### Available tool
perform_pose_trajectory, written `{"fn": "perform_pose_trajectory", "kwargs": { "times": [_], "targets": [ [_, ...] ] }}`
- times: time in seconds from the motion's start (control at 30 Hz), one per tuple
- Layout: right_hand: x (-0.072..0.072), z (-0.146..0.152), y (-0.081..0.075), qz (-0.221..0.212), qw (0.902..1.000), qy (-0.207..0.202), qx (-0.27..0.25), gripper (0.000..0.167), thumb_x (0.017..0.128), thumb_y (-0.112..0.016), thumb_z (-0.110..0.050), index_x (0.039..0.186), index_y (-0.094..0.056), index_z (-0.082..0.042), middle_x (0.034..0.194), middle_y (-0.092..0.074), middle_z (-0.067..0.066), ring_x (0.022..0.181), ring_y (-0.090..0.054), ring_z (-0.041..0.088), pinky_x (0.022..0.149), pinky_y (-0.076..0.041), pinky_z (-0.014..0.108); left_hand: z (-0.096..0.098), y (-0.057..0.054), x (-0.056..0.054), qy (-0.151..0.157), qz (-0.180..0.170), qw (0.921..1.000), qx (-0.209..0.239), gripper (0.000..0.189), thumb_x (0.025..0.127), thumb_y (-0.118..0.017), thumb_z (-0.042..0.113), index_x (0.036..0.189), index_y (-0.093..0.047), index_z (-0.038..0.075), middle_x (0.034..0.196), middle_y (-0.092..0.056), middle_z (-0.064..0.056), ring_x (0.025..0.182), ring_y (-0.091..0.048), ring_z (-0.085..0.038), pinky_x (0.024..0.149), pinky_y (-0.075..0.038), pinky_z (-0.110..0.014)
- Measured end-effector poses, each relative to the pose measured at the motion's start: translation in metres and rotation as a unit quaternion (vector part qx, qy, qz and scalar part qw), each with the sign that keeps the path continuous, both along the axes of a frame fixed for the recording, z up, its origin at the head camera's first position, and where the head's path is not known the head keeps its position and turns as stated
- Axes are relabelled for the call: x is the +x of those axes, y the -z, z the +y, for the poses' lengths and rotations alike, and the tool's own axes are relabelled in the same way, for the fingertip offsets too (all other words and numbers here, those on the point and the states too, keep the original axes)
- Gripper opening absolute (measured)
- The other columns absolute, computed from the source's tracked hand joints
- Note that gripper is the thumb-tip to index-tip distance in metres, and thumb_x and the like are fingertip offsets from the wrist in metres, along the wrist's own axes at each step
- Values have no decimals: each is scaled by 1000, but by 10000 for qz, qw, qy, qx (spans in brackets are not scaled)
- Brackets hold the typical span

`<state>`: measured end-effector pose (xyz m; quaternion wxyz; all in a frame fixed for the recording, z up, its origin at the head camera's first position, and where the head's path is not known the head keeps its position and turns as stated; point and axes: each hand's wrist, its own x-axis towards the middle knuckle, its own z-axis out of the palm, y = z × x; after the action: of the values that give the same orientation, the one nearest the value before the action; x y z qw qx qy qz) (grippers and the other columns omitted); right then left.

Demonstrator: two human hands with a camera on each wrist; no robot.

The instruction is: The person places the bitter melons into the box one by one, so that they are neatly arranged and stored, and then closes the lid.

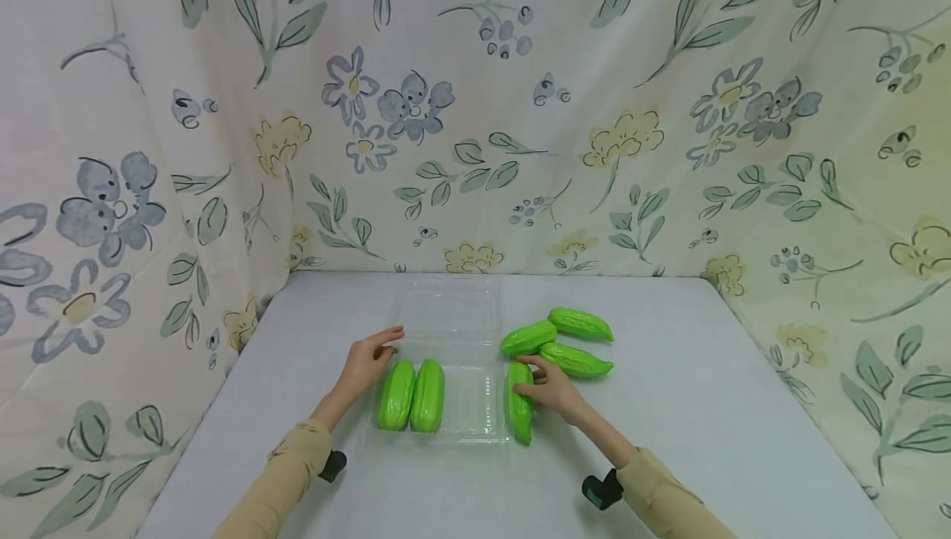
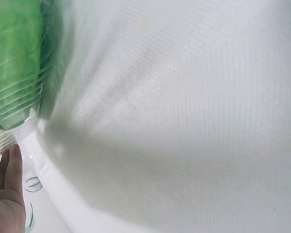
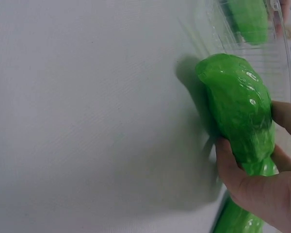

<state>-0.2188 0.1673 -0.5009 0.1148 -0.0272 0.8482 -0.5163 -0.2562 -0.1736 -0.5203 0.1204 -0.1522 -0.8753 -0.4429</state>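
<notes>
My right hand (image 1: 553, 388) grips a glossy bright green bitter melon (image 1: 520, 407) from the side, just right of a clear plastic clamshell container (image 1: 470, 440). In the right wrist view, thumb and fingers lie on opposite sides of this bitter melon (image 3: 240, 107), its pointed end towards the camera. Two more bitter melons lie side by side in the left part of the container, the outer one (image 1: 397, 395) nearest my left hand (image 1: 367, 364). That hand is at the container's back left corner, its fingers fairly straight and fingertips right at the rim in the left wrist view.
The container's clear lid (image 1: 447, 308) lies folded open towards the back. Right of it is a loose group of bitter melons (image 1: 581, 323), close behind my right hand. A floral curtain (image 1: 475, 110) hangs along the back edge of the white table (image 1: 669, 407).
</notes>
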Motion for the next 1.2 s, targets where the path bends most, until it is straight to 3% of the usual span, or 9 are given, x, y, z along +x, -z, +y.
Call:
{"fn": "perform_pose_trajectory", "kwargs": {
  "times": [0.37, 1.2],
  "targets": [
    [1, 0, 2, 25, 10000, 45, 35, 53, 82, -73, -15, 132, -55, -8, 118, -58, 22, 102, -58, 28, 66, -54, 34, -1, 0, 0, 0, -33, 10000, 5, 34, 89, -52, -10, 121, -63, -3, 129, -60, -17, 92, -69, -29, 51, -40, -19],
    [6, -5, 1, 402, 9989, 26, 257, 52, 84, -71, -16, 132, -53, -5, 114, -59, 24, 101, -61, 33, 67, -53, 33, -1, -3, -1, 29, -71, 10000, 14, 33, 89, -53, -9, 120, -63, -4, 129, -60, -17, 94, -68, -31, 58, -44, -17]
  ]
}}
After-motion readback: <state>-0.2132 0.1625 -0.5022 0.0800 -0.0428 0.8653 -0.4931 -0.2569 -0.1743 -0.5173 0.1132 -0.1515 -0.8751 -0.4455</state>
